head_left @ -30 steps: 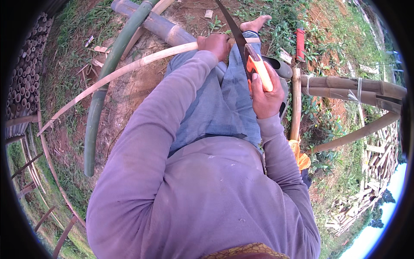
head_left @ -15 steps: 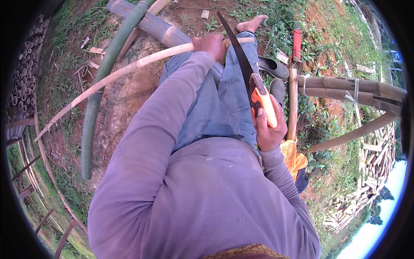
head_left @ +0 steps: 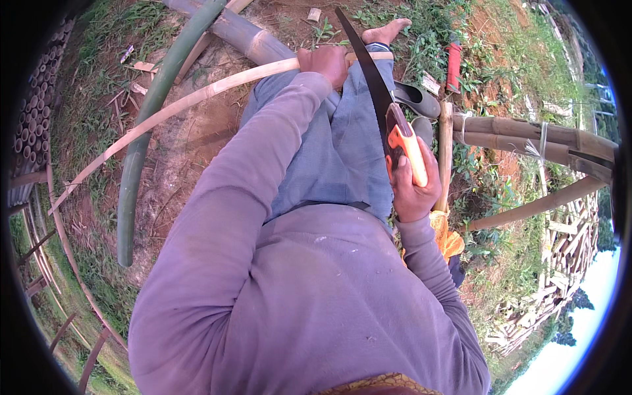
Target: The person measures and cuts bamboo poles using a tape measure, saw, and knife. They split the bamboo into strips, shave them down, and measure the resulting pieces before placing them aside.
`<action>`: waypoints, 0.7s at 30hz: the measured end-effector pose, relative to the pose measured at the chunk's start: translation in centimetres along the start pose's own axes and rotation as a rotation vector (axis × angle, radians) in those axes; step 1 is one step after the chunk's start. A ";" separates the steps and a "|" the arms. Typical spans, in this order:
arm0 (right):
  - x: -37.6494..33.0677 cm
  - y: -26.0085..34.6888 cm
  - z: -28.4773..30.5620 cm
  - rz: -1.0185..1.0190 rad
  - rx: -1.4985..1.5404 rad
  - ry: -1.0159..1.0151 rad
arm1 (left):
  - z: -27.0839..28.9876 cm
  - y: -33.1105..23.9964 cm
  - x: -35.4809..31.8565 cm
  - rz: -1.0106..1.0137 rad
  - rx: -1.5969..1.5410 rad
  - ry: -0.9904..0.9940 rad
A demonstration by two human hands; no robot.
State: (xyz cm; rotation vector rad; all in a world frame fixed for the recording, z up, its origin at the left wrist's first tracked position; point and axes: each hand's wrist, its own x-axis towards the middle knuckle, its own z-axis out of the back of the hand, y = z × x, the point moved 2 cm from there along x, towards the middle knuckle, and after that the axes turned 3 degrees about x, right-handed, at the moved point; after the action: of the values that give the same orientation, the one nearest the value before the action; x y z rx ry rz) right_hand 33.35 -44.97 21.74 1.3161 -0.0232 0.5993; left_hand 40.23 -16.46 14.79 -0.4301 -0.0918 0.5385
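Note:
My left hand [head_left: 324,66] is closed around a long, pale bamboo strip [head_left: 191,105] near its right end. From my fist the strip runs left across a green bamboo pole [head_left: 146,125], and its short end lies over my lower leg. In my right hand [head_left: 417,191] is a hand saw [head_left: 372,78], gripped by its orange handle. The dark blade points up and away, crossing in front of my jeans, and its tip stands beyond the strip. Beneath my left hand a thick grey bamboo pole [head_left: 253,45] lies slanting on the ground.
A dark shoe [head_left: 421,102] and a red cylindrical thing [head_left: 453,68] lie at the right. Beside them stands a wooden post [head_left: 446,155] with tied bamboo rails [head_left: 513,135]. An orange bag [head_left: 447,237] sits by my right forearm. Cut bamboo [head_left: 33,125] is stacked far left.
The view has shifted slightly. My left hand still grips the strip and my right hand still holds the saw, both in nearly the same place.

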 end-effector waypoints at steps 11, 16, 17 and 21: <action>-0.7 1.3 -0.3 0.074 -0.038 0.009 | 2.3 0.0 -1.0 0.031 0.011 0.078; 4.8 -0.1 -3.8 -0.036 -0.065 0.012 | 1.5 0.0 -0.7 0.030 -0.006 0.020; 3.5 0.4 -3.6 -0.032 -0.050 0.000 | 1.4 0.4 -0.7 0.013 -0.043 -0.059; -1.5 1.8 -0.6 0.032 0.059 -0.062 | 0.9 1.0 0.0 0.053 -0.023 -0.059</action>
State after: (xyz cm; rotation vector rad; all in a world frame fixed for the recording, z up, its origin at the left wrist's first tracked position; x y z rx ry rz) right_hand 31.07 -44.77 22.68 1.3939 -0.0779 0.5905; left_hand 39.57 -15.41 15.19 -0.4396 -0.1441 0.6028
